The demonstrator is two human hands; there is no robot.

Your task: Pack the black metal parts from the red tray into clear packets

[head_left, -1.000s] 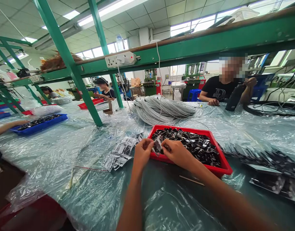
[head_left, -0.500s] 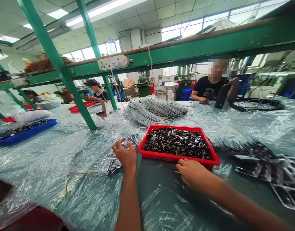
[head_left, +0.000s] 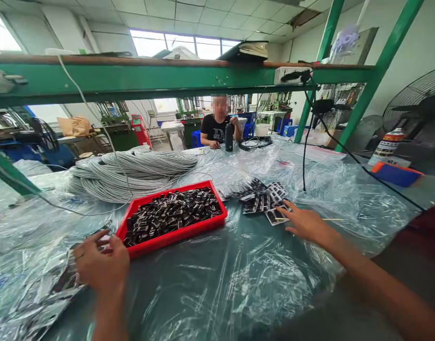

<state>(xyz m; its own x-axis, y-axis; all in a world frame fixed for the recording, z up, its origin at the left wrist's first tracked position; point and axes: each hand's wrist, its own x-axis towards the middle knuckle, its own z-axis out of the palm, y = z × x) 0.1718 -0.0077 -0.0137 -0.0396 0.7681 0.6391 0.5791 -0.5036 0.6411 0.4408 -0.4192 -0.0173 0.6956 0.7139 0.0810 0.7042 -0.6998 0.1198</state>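
Observation:
A red tray [head_left: 174,235] full of small black parts sits in front of me on the plastic-covered table. My left hand [head_left: 102,265] rests at the tray's left corner on a pile of small clear bags [head_left: 36,298], fingers curled over them. My right hand [head_left: 304,222] reaches right of the tray, fingers spread and touching the edge of a fan of packed bags [head_left: 263,199]. A thin wooden stick [head_left: 332,219] lies just past that hand.
A big coil of grey cable [head_left: 132,173] lies behind the tray. Across the table a person in a black shirt [head_left: 217,130] sits with a dark bottle [head_left: 229,137]. Green frame posts [head_left: 377,71], a black cord [head_left: 304,142], a fan [head_left: 419,106] and a spray can [head_left: 386,144] stand at right.
My view has swung right. My right hand moved from the tray's front edge out to the packed bags on the right. My left hand stayed on the loose bags left of the tray.

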